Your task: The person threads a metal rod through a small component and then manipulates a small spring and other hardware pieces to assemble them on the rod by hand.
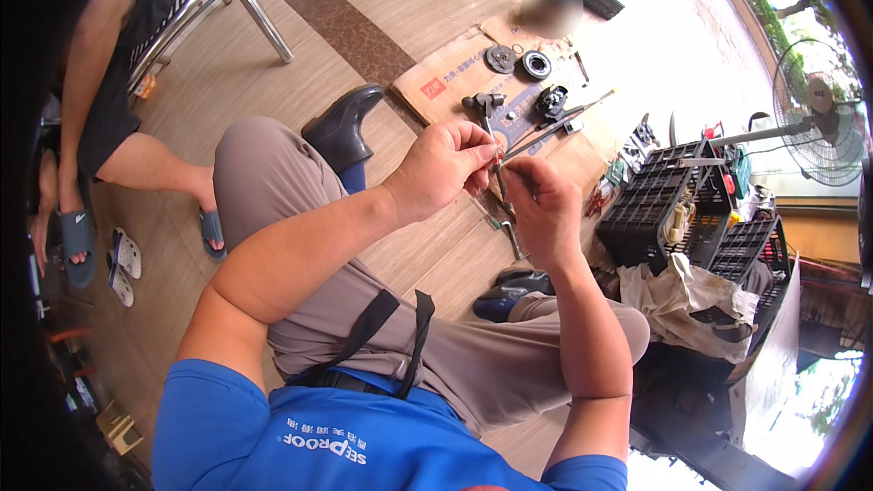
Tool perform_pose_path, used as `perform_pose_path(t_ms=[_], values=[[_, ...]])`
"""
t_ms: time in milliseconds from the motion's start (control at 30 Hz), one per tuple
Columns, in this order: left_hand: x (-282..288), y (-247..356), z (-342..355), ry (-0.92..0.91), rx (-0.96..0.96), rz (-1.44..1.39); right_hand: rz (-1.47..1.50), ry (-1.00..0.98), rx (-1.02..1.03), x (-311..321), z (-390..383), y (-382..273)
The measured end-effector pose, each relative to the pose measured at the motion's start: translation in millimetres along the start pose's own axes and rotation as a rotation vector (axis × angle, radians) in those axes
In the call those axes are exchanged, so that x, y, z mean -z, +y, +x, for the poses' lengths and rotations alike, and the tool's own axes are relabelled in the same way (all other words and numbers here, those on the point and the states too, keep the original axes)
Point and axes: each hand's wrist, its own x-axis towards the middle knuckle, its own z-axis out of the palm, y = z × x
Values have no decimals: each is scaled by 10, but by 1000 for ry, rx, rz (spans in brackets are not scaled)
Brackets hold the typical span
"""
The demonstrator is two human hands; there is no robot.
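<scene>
My left hand (441,168) and my right hand (547,205) meet above the floor in front of my knees. Thumb and fingers of both are pinched together on a small slender part (499,156) with a reddish bit. It is too small to name, and my fingertips cover much of it. Just beyond my hands, a flattened cardboard sheet (436,73) bears a dark disc (500,58), a black ring-shaped part (535,65), a black-headed tool (482,102) like a hammer, and a black mechanical part (551,102). Long thin tools lie beside these.
Black plastic crates (655,195) stand at my right, with a pale cloth (687,295) hanging over one and a fan (823,95) beyond. At the left, another person's leg (155,162) shows near a metal chair (250,0). White clogs (125,255) lie on the tiles.
</scene>
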Motion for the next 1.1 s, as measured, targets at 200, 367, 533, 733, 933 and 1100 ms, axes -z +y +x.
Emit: perform_pose_path(t_ms=[200, 367, 533, 733, 933, 1100], values=[[35, -59, 24, -30, 16, -103, -35, -24, 40, -10, -4, -38], [-13, -64, 4, 22, -37, 50, -84, -21, 88, -20, -29, -83], [-80, -148, -5, 88, -147, 309, -119, -9, 133, 17, -35, -108], [-105, -169, -40, 68, -350, 638, -352, -81, 321, 156, 40, -186], [-138, -120, -98, -2, -315, 647, -372, -93, 307, 213, 124, -189], [-130, -135, -80, -43, -242, 433, -283, -45, 216, 215, 160, -87]])
